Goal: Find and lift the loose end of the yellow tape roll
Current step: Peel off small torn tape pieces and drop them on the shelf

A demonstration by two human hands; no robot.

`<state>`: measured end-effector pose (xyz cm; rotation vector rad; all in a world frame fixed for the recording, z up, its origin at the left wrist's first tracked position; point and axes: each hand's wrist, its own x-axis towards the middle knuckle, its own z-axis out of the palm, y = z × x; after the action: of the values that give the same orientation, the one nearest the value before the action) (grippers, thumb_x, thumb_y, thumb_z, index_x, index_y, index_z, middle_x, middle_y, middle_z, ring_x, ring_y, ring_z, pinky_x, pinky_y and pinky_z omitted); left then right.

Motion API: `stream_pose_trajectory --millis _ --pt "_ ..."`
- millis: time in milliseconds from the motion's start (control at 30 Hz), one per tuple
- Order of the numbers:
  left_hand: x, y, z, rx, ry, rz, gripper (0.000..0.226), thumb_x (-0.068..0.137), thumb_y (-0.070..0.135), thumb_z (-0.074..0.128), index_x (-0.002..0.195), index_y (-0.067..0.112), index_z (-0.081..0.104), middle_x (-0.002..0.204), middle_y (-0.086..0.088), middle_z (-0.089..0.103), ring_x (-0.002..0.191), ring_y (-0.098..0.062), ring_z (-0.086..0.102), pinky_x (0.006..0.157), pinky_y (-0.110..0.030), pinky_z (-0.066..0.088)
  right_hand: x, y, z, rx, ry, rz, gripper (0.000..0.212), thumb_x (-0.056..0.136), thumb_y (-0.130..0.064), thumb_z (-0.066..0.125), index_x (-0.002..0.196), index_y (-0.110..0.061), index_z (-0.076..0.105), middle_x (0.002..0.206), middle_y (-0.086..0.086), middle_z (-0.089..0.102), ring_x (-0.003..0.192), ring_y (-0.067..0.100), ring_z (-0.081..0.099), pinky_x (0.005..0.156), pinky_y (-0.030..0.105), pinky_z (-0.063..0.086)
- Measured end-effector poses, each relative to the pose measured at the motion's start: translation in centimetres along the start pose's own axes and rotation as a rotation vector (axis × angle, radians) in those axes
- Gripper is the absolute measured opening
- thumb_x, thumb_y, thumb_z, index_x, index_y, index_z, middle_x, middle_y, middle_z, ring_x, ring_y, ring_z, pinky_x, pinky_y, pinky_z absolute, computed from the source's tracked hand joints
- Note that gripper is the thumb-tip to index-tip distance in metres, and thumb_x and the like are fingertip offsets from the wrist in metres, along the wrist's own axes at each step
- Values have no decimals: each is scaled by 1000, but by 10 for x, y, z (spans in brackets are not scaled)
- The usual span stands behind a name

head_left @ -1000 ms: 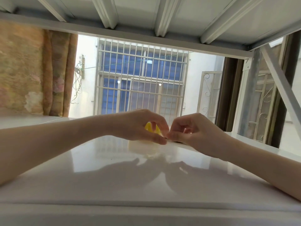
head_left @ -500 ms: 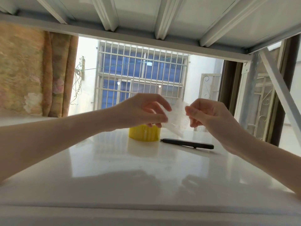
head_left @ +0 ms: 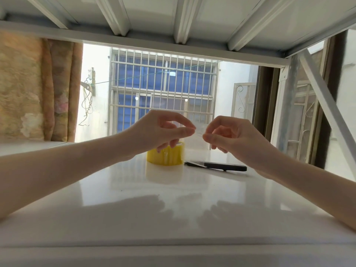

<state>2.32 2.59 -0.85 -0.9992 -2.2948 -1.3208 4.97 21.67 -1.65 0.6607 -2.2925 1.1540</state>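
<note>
Glossy white table (head_left: 134,218) (mirror-like); shiny yellow tape roll (head_left: 165,157).

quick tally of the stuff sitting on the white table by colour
yellow: 1, the tape roll
black: 1, the pen-like tool
total: 2 on the white table

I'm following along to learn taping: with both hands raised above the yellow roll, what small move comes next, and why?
Probably lower the left hand to steady the yellow tape roll on the white table. Both hands, the right hand included, pinch in the air above it. Whether a clear piece spans them is hard to tell.
</note>
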Motion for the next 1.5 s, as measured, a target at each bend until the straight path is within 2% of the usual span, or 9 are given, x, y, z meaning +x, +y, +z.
stream_pose_trajectory --millis 133,300,600,733,900,1033,1233,1367,1500 --pt "0 1 0 -82 -26 -67 10 80 29 65 84 20 69 69 4 73 45 -10 57 46 -18 48 0 0 1 48 -7 29 9 79 -19 67 81 -10 67 61 -1 71 51 9 59 64 19 49" --pt "0 1 1 -73 -1 -96 17 79 37 62 84 22 70 83 10 75 54 -9 65 48 -15 50 0 0 0 99 -12 64 11 78 -21 67 83 -11 70 72 2 75 65 14 71 68 21 51" --pt "1 1 1 -83 61 -90 10 82 29 64 81 21 71 83 11 75 54 -3 64 48 -13 49 3 -1 1 152 85 54 6 75 -16 70 77 -14 75 68 -2 75 67 8 70 59 8 50" --pt "2 1 0 -133 67 -101 13 81 31 64 77 20 70 83 10 75 56 -4 65 51 -15 50 2 -2 0 150 134 38 8 73 -17 72 79 -12 75 71 -1 75 72 8 70 65 13 49" --pt "4 -4 -6 -163 79 -107 19 76 34 65 73 14 65 82 8 76 67 -3 68 57 -14 51 0 -2 -6 172 105 66 10 75 -13 70 82 -6 73 79 4 76 80 15 71 82 28 52" --pt "4 -6 -1 -190 59 -88 14 75 25 68 73 11 65 70 6 74 70 -2 69 58 -10 50 0 -4 -1 217 32 83 11 79 -11 66 87 -4 66 78 6 76 76 18 72 80 29 54" --pt "3 -6 0 -198 44 -46 16 75 15 72 69 11 57 70 3 74 71 -6 70 63 -14 53 2 -2 -1 171 -7 95 8 83 -12 63 90 -9 64 77 3 76 72 16 72 74 23 55" --pt "0 -3 -2 -204 -41 1 22 75 7 71 85 9 51 74 -5 75 70 -14 72 64 -18 55 4 1 0 72 39 65 8 83 -13 62 82 -21 63 65 -8 67 60 1 61 61 12 50" --pt "-4 1 1 -126 -195 77 59 73 0 71 120 23 43 80 -11 74 70 -20 71 66 -19 54 4 1 2 -12 1 19 11 86 -27 56 92 -32 63 92 -15 66 86 -2 61 78 18 45"
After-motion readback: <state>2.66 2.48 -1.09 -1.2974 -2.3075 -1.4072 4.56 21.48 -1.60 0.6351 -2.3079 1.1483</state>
